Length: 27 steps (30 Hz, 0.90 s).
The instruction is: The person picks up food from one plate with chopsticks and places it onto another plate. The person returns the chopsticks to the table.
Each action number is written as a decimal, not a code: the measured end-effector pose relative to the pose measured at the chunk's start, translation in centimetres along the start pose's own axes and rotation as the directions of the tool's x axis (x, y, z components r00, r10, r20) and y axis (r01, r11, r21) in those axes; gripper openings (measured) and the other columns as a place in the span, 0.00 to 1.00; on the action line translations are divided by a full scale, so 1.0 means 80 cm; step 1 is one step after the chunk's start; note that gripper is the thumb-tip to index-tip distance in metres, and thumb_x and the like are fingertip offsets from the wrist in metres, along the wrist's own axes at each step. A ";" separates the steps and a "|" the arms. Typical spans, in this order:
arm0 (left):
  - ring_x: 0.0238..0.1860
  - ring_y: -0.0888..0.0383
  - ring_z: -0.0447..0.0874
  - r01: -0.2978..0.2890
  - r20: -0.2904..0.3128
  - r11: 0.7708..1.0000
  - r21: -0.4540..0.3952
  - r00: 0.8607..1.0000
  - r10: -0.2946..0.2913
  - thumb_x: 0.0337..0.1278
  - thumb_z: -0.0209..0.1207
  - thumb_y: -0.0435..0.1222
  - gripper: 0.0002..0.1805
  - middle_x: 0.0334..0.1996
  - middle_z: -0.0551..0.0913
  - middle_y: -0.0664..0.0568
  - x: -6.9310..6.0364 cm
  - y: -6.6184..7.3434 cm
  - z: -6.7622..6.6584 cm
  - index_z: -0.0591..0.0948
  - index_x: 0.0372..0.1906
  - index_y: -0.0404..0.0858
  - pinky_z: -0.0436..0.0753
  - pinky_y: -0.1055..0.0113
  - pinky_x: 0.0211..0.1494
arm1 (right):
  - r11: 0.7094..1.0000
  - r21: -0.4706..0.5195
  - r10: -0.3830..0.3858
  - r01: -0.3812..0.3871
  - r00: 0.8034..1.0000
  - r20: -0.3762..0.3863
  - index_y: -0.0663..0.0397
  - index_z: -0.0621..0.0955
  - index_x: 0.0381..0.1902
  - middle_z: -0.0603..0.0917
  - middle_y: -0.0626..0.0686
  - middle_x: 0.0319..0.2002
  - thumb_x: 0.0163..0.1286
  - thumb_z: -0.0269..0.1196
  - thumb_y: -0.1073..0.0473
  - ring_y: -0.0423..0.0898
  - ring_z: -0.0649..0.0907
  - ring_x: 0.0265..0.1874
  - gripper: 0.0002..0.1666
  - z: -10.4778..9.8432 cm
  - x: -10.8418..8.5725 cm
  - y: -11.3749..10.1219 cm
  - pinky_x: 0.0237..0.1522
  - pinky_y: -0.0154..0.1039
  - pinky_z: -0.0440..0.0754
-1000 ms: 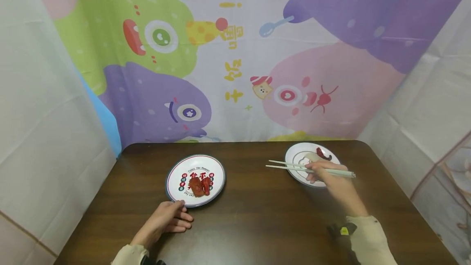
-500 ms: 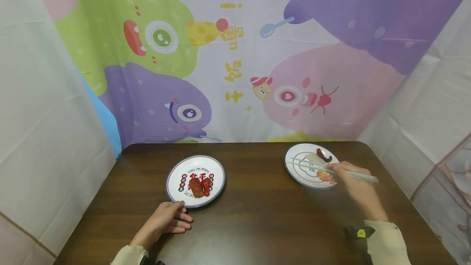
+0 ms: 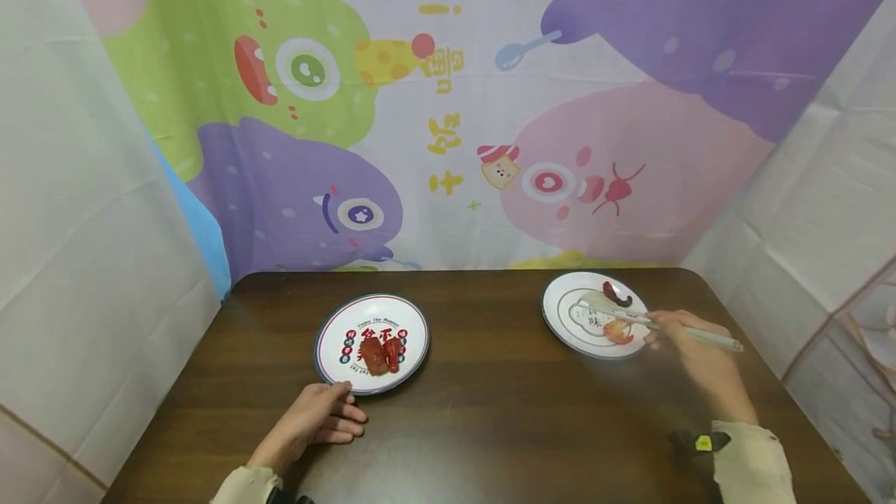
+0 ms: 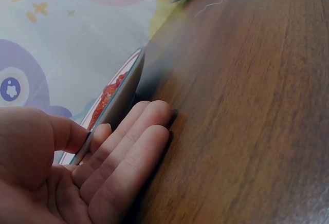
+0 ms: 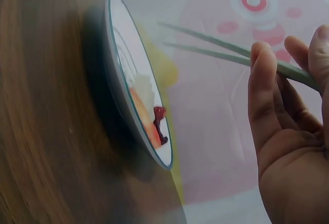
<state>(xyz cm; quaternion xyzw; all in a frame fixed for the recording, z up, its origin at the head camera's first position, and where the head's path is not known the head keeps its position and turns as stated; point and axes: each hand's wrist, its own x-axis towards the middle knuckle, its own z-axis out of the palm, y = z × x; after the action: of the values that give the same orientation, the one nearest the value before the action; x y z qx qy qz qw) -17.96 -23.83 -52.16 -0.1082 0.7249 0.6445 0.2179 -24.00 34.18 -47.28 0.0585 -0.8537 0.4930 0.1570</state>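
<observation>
Right hand holds chopsticks over the right plate, tips parted, empty; shrimp-like piece rests on that plate, likely slippery, light: grip mid-body; left hand, left of that plate, pinches the left plate.

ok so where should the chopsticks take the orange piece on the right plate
Probably across the middle of the orange piece, with the chopsticks coming down from above and the near side: it looks longer than wide, and the pale piece lies just beyond it on the plate.
</observation>
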 end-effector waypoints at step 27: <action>0.29 0.55 0.92 0.004 -0.010 1.000 -0.004 1.000 -0.004 0.77 0.44 0.43 0.17 0.30 0.90 0.47 0.001 0.002 0.002 0.75 0.37 0.33 0.92 0.62 0.34 | 0.999 -0.034 0.012 -0.013 0.999 -0.038 0.68 0.86 0.51 0.89 0.48 0.33 0.76 0.63 0.52 0.34 0.87 0.28 0.22 -0.002 0.013 0.025 0.31 0.29 0.88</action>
<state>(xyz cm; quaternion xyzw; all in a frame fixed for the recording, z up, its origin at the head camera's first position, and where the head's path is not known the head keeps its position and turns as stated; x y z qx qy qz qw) -18.04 -23.66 -52.06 -0.1132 0.7244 0.6449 0.2155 -25.42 35.38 -48.51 0.0414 -0.8593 0.4803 0.1708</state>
